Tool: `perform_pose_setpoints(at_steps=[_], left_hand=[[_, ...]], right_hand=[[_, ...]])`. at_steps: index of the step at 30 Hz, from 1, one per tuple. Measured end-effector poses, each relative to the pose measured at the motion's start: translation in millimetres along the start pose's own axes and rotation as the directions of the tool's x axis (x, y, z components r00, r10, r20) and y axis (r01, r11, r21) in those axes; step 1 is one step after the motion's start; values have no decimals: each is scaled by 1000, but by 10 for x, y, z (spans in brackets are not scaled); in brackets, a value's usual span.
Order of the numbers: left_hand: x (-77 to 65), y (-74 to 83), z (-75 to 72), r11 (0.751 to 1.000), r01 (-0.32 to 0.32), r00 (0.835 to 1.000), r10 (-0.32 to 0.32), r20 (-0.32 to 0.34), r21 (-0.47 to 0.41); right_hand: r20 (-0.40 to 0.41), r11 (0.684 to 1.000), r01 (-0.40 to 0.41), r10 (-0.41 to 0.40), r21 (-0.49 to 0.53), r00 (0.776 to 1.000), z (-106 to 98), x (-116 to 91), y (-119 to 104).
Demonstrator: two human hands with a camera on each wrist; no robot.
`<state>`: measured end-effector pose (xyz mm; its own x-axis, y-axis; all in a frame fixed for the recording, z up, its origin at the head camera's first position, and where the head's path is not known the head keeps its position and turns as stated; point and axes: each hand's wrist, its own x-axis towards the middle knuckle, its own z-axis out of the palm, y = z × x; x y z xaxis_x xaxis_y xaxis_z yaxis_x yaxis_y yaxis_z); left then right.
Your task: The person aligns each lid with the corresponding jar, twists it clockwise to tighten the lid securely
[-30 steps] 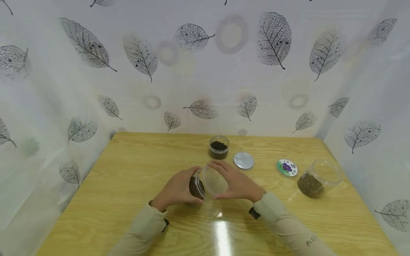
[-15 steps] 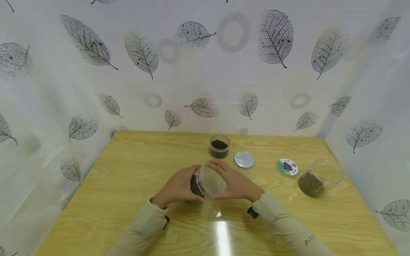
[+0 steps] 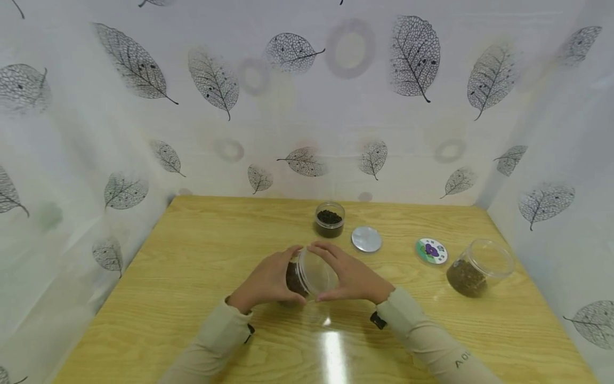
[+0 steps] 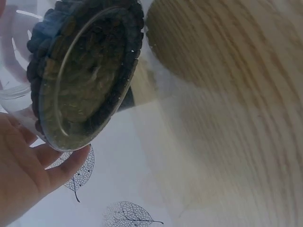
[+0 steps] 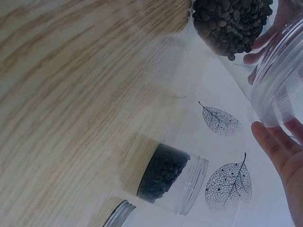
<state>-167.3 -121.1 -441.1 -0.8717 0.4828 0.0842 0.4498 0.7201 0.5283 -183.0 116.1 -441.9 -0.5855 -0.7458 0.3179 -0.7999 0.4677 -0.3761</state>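
Note:
My left hand grips a clear screw-neck jar part-filled with dark brown beans. The jar is tipped over, its base facing the left wrist camera and its mouth toward my right hand. My right hand holds a clear round lid by its edge, thumb below and fingers above. The lid overlaps the jar's mouth in the head view. In the right wrist view, right-hand fingertips touch the edge of the clear plastic, and left-hand fingers show through behind the jar.
Near the back of the wooden table stands an uncovered jar of dark beans. A silver lid lies beside it. Farther right are a lid with a purple flower and a larger uncovered jar with brown contents. Leaf-patterned sheets surround the table.
My right hand has brought the clear lid slightly left, closing the gap to the jar's mouth. The left hand keeps its grip, and the other jars and lids stay put.

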Motion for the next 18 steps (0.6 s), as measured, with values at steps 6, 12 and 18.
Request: perform_pose_setpoints(at_steps=[6,12,18], left_hand=[[-37,-10,7,1000,-12,1000,12,-8,-16],[-115,-52,37,996,-52,997,56,-51,72],[-156,-76,46,971,-98,988,122,-100,217]], right_hand=[[-6,1000,-2,2,2,1000,-1,-2,-10],[-1,1000,-14,14,16,1000,-2,3,-25],[2,999,-33,33,11,999,-1,-9,-16]])
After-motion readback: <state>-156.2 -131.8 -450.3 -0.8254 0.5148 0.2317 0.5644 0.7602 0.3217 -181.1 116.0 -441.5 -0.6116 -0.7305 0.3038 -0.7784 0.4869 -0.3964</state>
